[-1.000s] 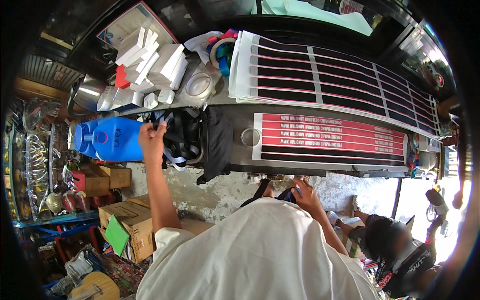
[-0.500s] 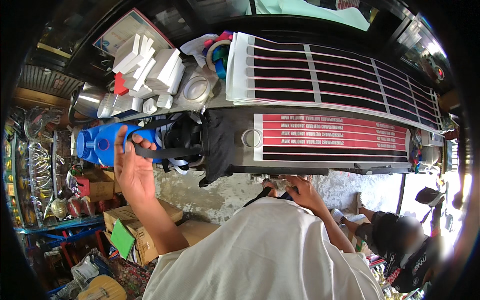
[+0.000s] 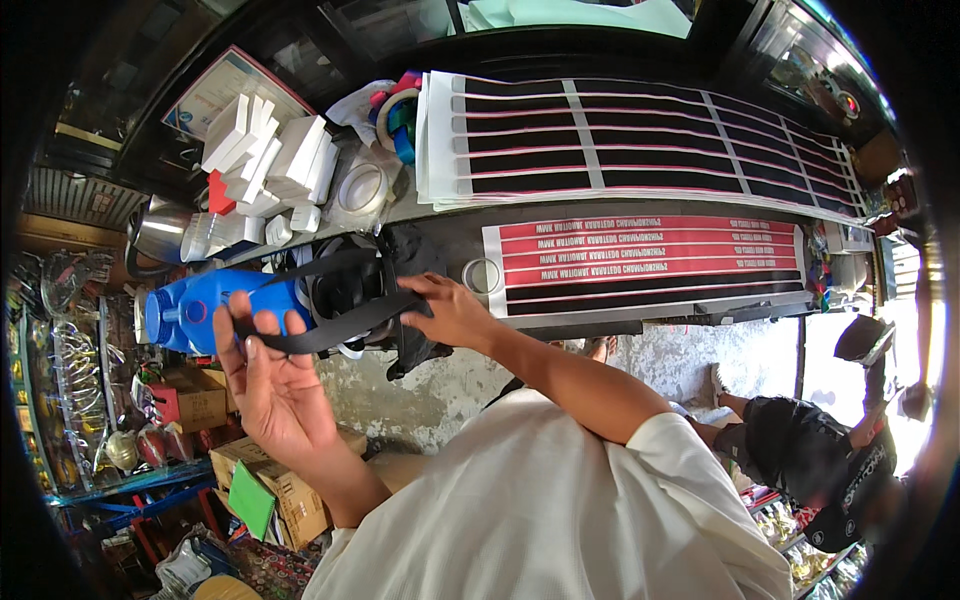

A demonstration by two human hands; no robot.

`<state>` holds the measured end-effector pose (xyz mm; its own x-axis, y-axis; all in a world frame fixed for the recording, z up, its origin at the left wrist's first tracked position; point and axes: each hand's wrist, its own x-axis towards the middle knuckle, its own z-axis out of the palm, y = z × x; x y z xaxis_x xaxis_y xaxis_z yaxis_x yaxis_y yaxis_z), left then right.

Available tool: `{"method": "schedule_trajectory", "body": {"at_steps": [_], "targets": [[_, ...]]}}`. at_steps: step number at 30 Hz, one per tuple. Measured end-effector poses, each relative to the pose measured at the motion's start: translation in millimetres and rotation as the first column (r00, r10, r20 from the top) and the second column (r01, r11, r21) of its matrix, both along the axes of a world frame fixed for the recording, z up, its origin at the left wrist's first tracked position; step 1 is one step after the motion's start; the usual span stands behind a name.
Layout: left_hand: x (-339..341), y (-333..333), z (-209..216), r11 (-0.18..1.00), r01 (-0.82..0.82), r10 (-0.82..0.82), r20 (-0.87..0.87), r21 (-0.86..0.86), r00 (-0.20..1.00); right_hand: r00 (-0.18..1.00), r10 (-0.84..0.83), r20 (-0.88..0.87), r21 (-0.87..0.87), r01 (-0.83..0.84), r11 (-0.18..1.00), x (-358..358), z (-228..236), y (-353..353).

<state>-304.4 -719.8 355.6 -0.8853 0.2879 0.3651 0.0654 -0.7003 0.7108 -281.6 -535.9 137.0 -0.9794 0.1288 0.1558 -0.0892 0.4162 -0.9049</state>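
Observation:
A black strap (image 3: 350, 328) stretches between my two hands in front of the bench. My left hand (image 3: 275, 390) holds its left end between thumb and fingers, palm turned up, some fingers loosely curled. At the strap's right end my right hand (image 3: 447, 312) pinches it, the arm crossing in front of my body. Behind the strap a blue plastic jug (image 3: 250, 295) lies on its side. Another stretch of black strap runs above, toward a dark bundle (image 3: 345, 290) beside the jug. Black cloth (image 3: 412, 350) hangs over the bench edge below my right hand.
A tape roll (image 3: 480, 275) and a red-and-black printed sheet (image 3: 640, 250) lie on the bench. Striped black sheets (image 3: 650, 140) are stacked behind. White boxes (image 3: 245, 150) stand at the back left. Cardboard boxes (image 3: 300, 500) sit below left; another person (image 3: 800, 450) is at the right.
My right hand has come up from below the bench edge and taken hold of the strap. The left hand has moved slightly lower, still holding the strap. The whole view has shifted.

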Motion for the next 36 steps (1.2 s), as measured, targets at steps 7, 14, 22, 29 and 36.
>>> {"method": "schedule_trajectory", "body": {"at_steps": [7, 14, 22, 29, 36], "targets": [[14.2, -46.6, -1.2, 0.951, -0.304, 0.306, 0.028, -0.055, 0.952, 0.991, -0.126, -0.051, -0.151, 0.117, 0.982, -13.2, -20.2, -10.3], [20.3, -113.2, 3.8, 0.973, -0.214, 0.192, -0.208, -0.086, 0.959, 1.000, 0.000, -0.010, 0.393, 0.004, 0.920, -26.6, -33.5, -8.4], [35.6, -134.6, 36.6, 0.939, -0.288, 0.218, -0.324, -0.188, 0.921, 0.958, 0.035, 0.284, 0.081, -0.060, 0.995, -85.3, -5.1, -23.0], [30.2, -123.0, 59.6, 0.829, 0.544, -0.545, -0.400, -0.126, 0.737, 0.848, 0.529, -0.033, 0.158, -0.518, 0.841, -41.4, 32.7, -26.4], [30.4, -99.5, 50.0, 0.558, 0.222, -0.563, -0.168, -0.799, 0.809, 0.388, 0.892, -0.234, -0.790, -0.610, 0.058, 58.9, 129.7, -17.3]]}}
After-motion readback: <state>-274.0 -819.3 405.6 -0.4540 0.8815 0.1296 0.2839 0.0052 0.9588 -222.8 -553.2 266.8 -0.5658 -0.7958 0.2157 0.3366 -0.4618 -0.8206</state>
